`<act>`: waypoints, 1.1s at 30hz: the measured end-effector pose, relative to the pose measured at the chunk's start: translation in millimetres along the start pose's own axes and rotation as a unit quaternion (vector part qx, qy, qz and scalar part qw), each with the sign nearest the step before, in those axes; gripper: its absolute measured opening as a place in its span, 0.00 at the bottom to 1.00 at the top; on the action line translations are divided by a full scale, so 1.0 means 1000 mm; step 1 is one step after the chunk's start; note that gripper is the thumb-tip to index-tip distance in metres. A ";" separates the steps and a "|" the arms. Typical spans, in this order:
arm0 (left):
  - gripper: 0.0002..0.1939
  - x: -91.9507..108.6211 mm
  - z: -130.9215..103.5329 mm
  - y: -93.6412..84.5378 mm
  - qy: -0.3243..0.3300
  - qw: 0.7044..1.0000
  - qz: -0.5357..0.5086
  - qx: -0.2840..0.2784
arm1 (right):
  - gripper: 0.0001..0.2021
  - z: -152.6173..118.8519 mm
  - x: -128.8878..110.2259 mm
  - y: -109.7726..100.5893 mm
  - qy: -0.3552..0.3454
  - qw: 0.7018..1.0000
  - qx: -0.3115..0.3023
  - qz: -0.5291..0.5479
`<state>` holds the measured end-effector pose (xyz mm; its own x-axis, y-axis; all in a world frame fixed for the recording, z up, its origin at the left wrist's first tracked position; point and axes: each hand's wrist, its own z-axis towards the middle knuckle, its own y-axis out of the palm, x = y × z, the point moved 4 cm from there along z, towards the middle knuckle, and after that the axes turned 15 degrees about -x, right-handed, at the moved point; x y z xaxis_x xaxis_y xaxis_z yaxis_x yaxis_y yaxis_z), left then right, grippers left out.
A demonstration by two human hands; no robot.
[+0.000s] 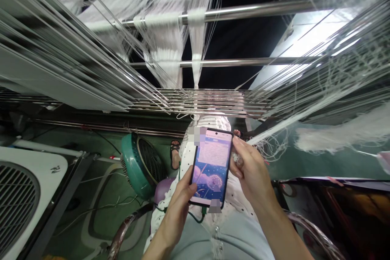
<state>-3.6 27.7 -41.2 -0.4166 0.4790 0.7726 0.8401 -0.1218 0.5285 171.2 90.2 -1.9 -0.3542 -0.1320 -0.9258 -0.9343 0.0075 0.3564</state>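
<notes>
A smartphone (213, 166) with a lit screen lies tilted above my lap. My left hand (179, 203) grips its lower left edge, with the thumb at the screen's side. My right hand (251, 166) holds the upper right edge with bent fingers; a small whitish lacy lump (237, 159) shows by these fingers, and I cannot make out what it is. From the phone's bottom end runs a dark green cable (198, 218). Beneath the phone is white dotted cloth (187, 158) over my legs. Parts of the screen are blurred out.
White threads (164, 28) hang over metal bars (262, 10) ahead, passing a row of thin rods (213, 101). Loose yarn (335, 130) spreads to the right. A green fan (134, 166) stands on the floor at left, beside a white grilled unit (51, 166). Chair armrests (129, 221) flank me.
</notes>
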 end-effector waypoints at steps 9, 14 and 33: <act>0.28 -0.001 0.000 0.000 -0.002 1.000 0.001 0.002 | 0.17 0.001 -0.001 0.001 0.007 1.000 -0.013 -0.005; 0.28 -0.002 0.001 -0.002 -0.002 1.000 -0.005 -0.020 | 0.18 0.001 0.001 0.000 0.005 1.000 -0.017 -0.005; 0.34 -0.008 0.002 -0.005 0.012 0.998 0.061 -0.024 | 0.16 0.002 0.001 -0.002 0.011 1.000 -0.009 0.002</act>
<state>-3.8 26.7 -50.8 -0.3205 0.4369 0.8405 0.8677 -0.2205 0.4455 172.4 91.9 -3.8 -0.3565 -0.1532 -0.9217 -0.9321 -0.0093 0.3621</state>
